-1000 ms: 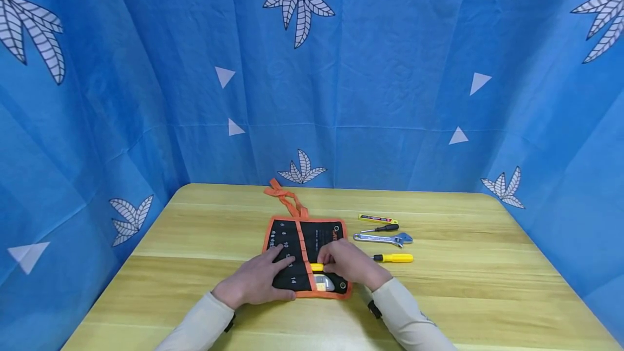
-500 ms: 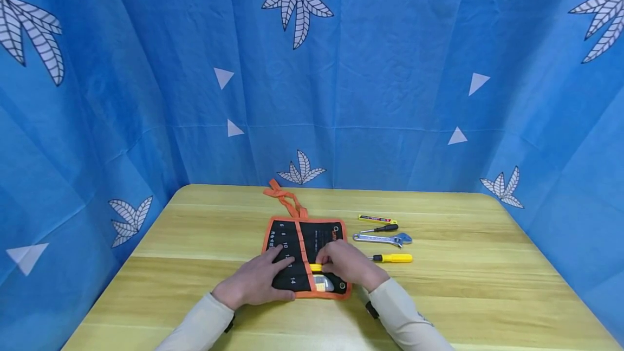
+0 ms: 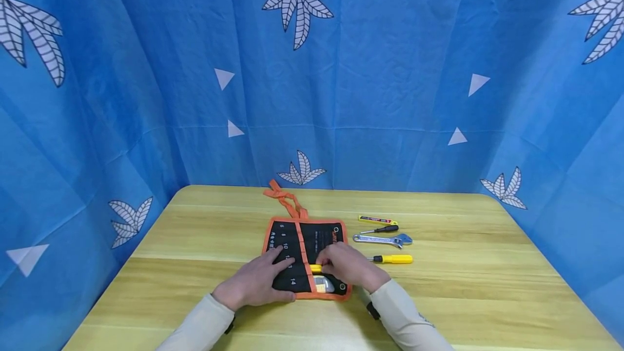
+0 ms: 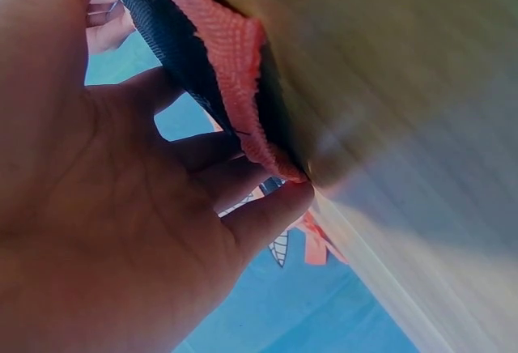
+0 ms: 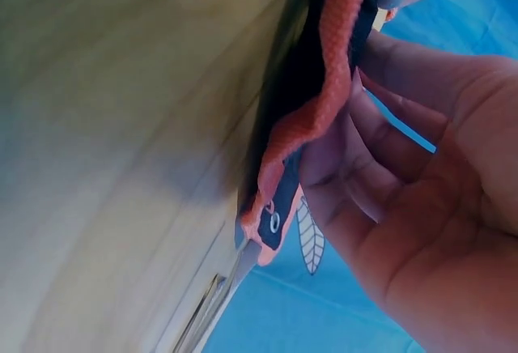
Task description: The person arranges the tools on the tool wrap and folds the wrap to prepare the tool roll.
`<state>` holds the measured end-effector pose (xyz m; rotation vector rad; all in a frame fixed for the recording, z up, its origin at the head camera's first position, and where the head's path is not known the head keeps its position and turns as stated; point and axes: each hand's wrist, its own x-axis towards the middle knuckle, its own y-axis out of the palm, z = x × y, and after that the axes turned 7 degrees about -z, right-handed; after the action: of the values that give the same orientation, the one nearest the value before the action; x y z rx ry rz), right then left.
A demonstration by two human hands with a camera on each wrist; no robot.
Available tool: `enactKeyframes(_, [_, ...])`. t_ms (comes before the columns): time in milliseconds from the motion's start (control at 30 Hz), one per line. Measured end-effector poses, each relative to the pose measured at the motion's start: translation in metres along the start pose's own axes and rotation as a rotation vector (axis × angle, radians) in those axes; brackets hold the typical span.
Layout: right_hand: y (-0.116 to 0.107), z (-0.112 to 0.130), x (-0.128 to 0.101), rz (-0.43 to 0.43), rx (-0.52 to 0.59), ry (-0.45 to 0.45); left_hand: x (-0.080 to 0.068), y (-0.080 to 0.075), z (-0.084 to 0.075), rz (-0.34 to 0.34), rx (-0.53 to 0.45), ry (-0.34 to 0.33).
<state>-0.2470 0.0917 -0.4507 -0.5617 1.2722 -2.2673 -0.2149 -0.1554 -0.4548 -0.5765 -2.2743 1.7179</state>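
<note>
A black fabric tool pouch (image 3: pixel 312 229) with orange edging lies unfolded on the table. My left hand (image 3: pixel 255 280) rests on its numbered pocket side with fingers spread, as the left wrist view also shows beside the orange trim (image 4: pixel 231 61). With fingertips and thumb, my right hand (image 3: pixel 348 264) pinches a yellow handle (image 3: pixel 316 268) that sticks out of one pocket; the rest of that tool is hidden. Below it, a grey and yellow tool end (image 3: pixel 323 284) pokes out of the neighbouring pocket. In the right wrist view, the curled fingers sit against the pouch, their grip partly hidden.
Right of the pouch lie a yellow-handled screwdriver (image 3: pixel 396 259), an adjustable wrench (image 3: pixel 382 239), a small black screwdriver (image 3: pixel 385 228) and a narrow yellow packet (image 3: pixel 377 220). Orange tie straps (image 3: pixel 287 198) trail behind the pouch. A blue curtain (image 3: pixel 390 96) hangs behind the wooden table (image 3: pixel 487 286).
</note>
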Motion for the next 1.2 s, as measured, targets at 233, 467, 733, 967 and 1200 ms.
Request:
enactKeyframes(233, [-0.005,-0.003,-0.005,0.024,0.002,0.068,0.000,0.003,0.000,-0.001,0.001,-0.004])
enactKeyframes(467, [-0.009,-0.006,-0.009,0.004,-0.003,0.080,0.001,0.002,-0.001,0.008,0.001,-0.020])
enactKeyframes(733, [-0.019,-0.011,-0.017,-0.032,-0.002,0.045,0.001,0.000,-0.001,0.000,-0.002,-0.012])
enactKeyframes(967, [-0.027,-0.025,-0.027,-0.050,-0.027,0.047,0.000,0.001,0.000,0.000,0.000,0.000])
enactKeyframes(1200, [-0.034,-0.039,-0.041,-0.078,-0.016,0.047,-0.001,0.001,0.001,0.002,-0.003,-0.003])
